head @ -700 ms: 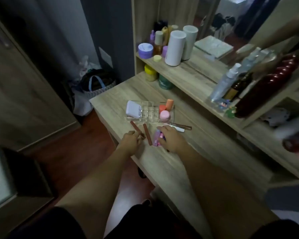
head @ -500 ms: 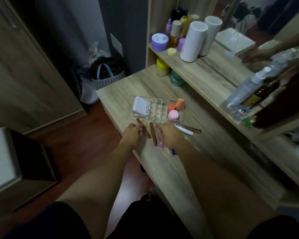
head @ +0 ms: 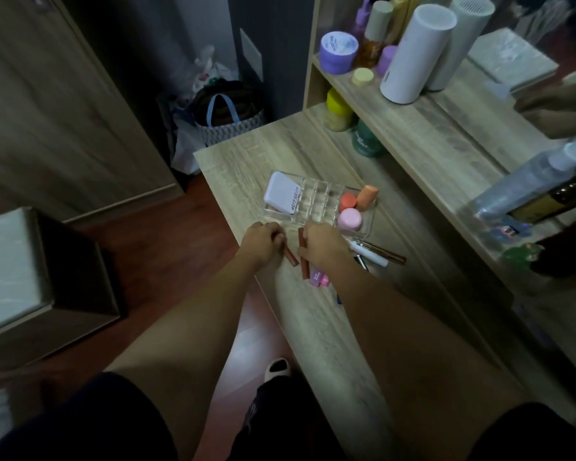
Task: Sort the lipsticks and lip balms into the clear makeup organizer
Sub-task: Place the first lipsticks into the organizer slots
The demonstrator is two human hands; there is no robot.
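The clear makeup organizer (head: 316,197) lies on the wooden desk, with a white compact (head: 281,196) at its left end and orange and pink balms (head: 350,218) at its right end. Just in front of it, my left hand (head: 262,241) is closed around one end of a brown lipstick tube (head: 291,256). My right hand (head: 323,242) grips the top of a second brown lipstick tube (head: 304,266). Pink and purple tubes (head: 318,278) lie under my right wrist. White and bronze sticks (head: 379,256) lie to the right.
The desk's left edge (head: 220,194) drops to a red-brown floor. A raised shelf (head: 413,114) behind the desk carries jars, bottles and a white cylinder (head: 413,54). A spray bottle (head: 526,181) stands at the right. A bag (head: 223,111) sits on the floor.
Both hands have slid toward the organizer along the two brown tubes, and their fingers have closed on them. The camera has tilted and moved closer.
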